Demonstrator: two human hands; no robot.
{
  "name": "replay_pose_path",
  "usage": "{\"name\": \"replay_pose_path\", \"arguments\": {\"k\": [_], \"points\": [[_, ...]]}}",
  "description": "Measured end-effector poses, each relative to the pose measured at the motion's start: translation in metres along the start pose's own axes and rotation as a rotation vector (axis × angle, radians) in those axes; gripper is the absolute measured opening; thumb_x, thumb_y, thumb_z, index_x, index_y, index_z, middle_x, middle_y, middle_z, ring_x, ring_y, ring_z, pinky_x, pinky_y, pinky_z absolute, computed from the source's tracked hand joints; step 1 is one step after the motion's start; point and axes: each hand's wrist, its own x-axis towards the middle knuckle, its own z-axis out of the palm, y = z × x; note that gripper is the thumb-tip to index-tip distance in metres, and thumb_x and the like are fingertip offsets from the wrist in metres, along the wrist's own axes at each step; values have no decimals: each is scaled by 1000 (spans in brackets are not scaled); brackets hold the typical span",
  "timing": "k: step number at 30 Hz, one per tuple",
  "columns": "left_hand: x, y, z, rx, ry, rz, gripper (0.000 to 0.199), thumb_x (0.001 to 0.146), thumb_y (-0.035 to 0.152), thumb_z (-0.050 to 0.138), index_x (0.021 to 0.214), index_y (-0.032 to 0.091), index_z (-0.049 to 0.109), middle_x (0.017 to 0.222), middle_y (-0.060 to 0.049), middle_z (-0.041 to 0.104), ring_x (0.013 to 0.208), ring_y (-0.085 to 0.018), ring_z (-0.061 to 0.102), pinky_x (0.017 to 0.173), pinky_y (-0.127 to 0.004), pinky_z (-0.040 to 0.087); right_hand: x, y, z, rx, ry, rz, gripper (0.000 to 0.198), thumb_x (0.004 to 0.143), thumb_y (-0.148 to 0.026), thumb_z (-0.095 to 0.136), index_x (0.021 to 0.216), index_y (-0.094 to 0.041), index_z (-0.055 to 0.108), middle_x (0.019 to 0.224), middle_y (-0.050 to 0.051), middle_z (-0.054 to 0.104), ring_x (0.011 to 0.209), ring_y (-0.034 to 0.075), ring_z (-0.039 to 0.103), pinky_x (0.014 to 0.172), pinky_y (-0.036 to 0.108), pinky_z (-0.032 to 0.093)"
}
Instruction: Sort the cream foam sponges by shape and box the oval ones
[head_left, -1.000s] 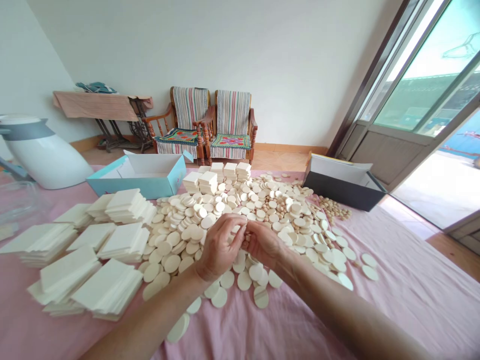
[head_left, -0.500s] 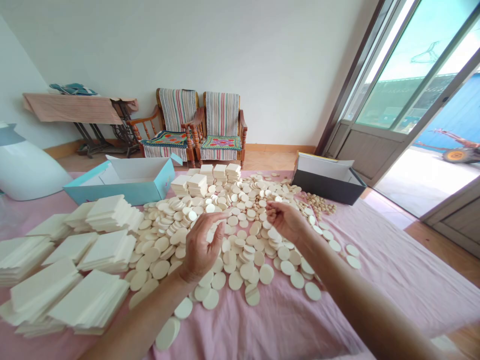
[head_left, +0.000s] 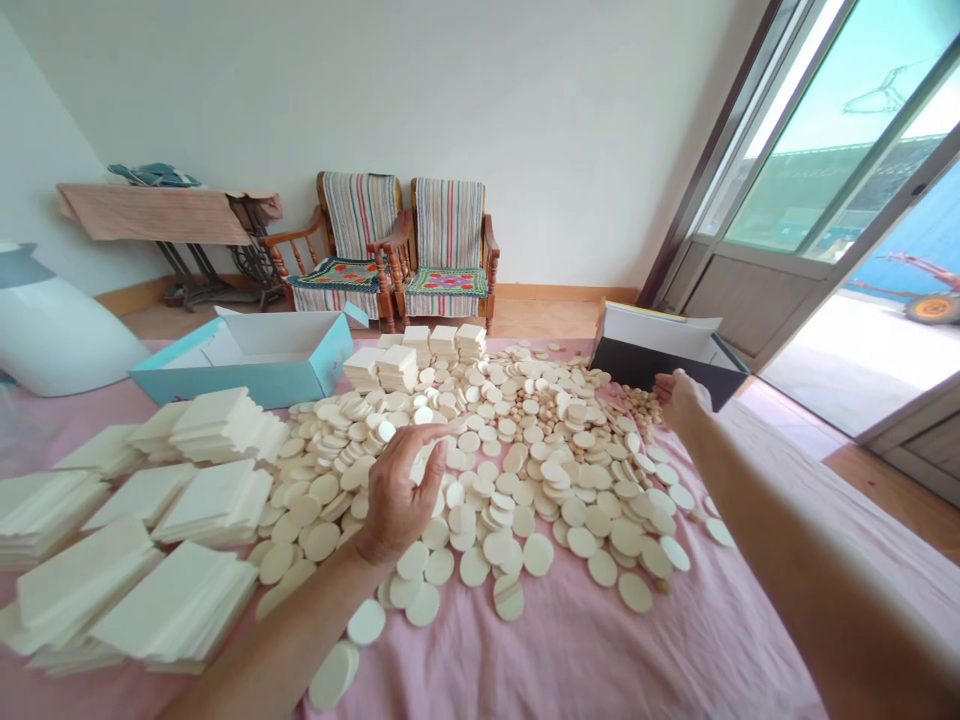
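My left hand [head_left: 401, 497] hovers over many flat round wooden discs [head_left: 322, 540], its fingers curved forward and the thumb held apart, with nothing visible in it. At the right, my right hand [head_left: 682, 402] reaches to a small heap of round wooden beads [head_left: 637, 405] in front of the black box [head_left: 637, 365]. Its fingers point left over the beads and look loosely apart; their tips are partly hidden. More small beads [head_left: 551, 412] lie scattered among the discs in the middle.
Stacks of square wooden tiles [head_left: 214, 505] cover the left side, with smaller stacks [head_left: 397, 368] farther back. An open light-blue box [head_left: 232, 385] stands behind them, beside a white jug [head_left: 60, 330]. Everything rests on a pink cloth [head_left: 570, 650]. Two chairs [head_left: 450, 240] stand beyond.
My right hand has moved right, from above the middle discs to the bead heap by the black box, its fingers loosening from a pinch. The left hand stays nearly still.
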Motion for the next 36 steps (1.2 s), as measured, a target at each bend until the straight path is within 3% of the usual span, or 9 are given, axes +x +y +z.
{"name": "replay_pose_path", "arguments": {"k": [4, 7, 12, 16, 19, 26, 30, 33, 36], "points": [[-1, -1, 1, 6, -4, 4, 17, 90, 19, 50, 102, 19, 62, 97, -4, 67, 93, -17, 62, 86, -30, 49, -14, -10, -1, 115, 31, 110, 33, 87, -37, 39, 70, -16, 57, 71, 7, 62, 67, 14, 59, 65, 29, 50], [0, 0, 1, -18, -32, 29, 17, 89, 18, 49, 101, 19, 62, 97, -5, 67, 93, -18, 62, 86, -32, 49, -51, -24, 1, 184, -111, 49, 20, 79, -34, 54, 73, -16, 60, 77, 7, 64, 70, 14, 61, 67, 28, 50], [1, 9, 0, -130, -376, 198, 17, 89, 21, 52, 102, 20, 64, 102, -7, 68, 102, -19, 59, 90, -35, 47, -138, -36, 9, -310, -721, -356, 17, 77, -31, 59, 84, -17, 67, 82, 6, 67, 74, 16, 60, 69, 30, 47], [-5, 20, 3, -85, -673, 367, 35, 86, 39, 59, 118, 24, 60, 119, -9, 63, 118, -25, 51, 102, -44, 38, -188, -35, 12, -736, -717, -752, 26, 81, -29, 56, 102, -18, 67, 95, 9, 64, 88, 21, 57, 81, 35, 43], [-12, 24, 7, 15, -743, 443, 35, 86, 45, 57, 112, 23, 62, 116, -9, 64, 115, -26, 51, 103, -46, 34, -213, -32, 16, -847, -744, -829, 36, 82, -32, 58, 115, -17, 62, 106, 13, 60, 102, 25, 52, 89, 37, 40], [-6, 15, 6, 241, -622, 394, 19, 91, 22, 48, 78, 18, 61, 84, -3, 63, 92, -18, 58, 103, -47, 31, -269, -39, 28, -612, -998, -846, 41, 82, -15, 54, 123, -18, 54, 120, 14, 54, 111, 24, 49, 95, 39, 41], [2, 5, -1, 337, -475, 268, 21, 89, 17, 46, 74, 18, 60, 76, -3, 61, 82, -18, 57, 99, -46, 36, -260, -51, 39, -458, -1179, -828, 31, 86, -13, 48, 114, -21, 61, 114, 10, 58, 100, 18, 57, 86, 33, 45], [6, -3, -4, 359, -373, 196, 17, 87, 19, 49, 75, 18, 61, 78, -4, 63, 85, -20, 58, 94, -44, 40, -230, -50, 54, -597, -986, -800, 22, 86, -14, 48, 100, -17, 65, 94, 8, 62, 81, 16, 58, 74, 29, 45], [6, -11, -5, 358, -326, 167, 15, 87, 19, 50, 77, 18, 61, 81, -4, 65, 86, -20, 58, 93, -44, 41, -203, -43, 69, -794, -844, -887, 15, 81, -12, 53, 90, -14, 64, 88, 9, 61, 88, 20, 55, 78, 29, 41]]}}
